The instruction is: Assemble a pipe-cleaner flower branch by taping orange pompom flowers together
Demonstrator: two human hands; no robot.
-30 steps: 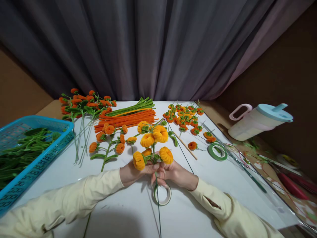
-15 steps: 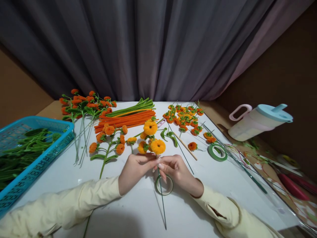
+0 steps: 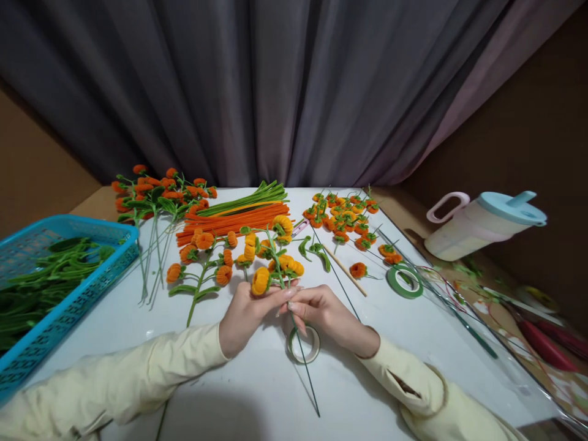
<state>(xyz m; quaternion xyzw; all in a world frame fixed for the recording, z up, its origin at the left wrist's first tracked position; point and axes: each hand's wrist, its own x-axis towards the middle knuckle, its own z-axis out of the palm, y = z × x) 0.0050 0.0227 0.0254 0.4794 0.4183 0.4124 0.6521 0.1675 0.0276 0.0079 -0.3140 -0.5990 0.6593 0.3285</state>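
My left hand [image 3: 245,315] and my right hand [image 3: 321,312] meet at the middle of the white table [image 3: 239,392]. Both pinch the thin wire stem of a sprig of yellow-orange pipe-cleaner flowers [image 3: 271,260], which leans away from me. The wire's lower end [image 3: 309,383] slants down to the right. A roll of green floral tape [image 3: 304,346] hangs under my right hand, partly hidden by the fingers.
A blue basket [image 3: 78,294] of green leaves sits at the left. Finished orange flower stems [image 3: 156,196], a bundle of orange and green pipe cleaners [image 3: 239,217], small loose flowers [image 3: 344,217], a second tape roll [image 3: 404,282], a wooden stick [image 3: 344,269] and a lidded jug [image 3: 482,223] lie beyond.
The flower sprig has tipped from upright to leaning away from me, and turned in my fingers. Its wire tail has swung to the right. Both hands have moved slightly away from me.
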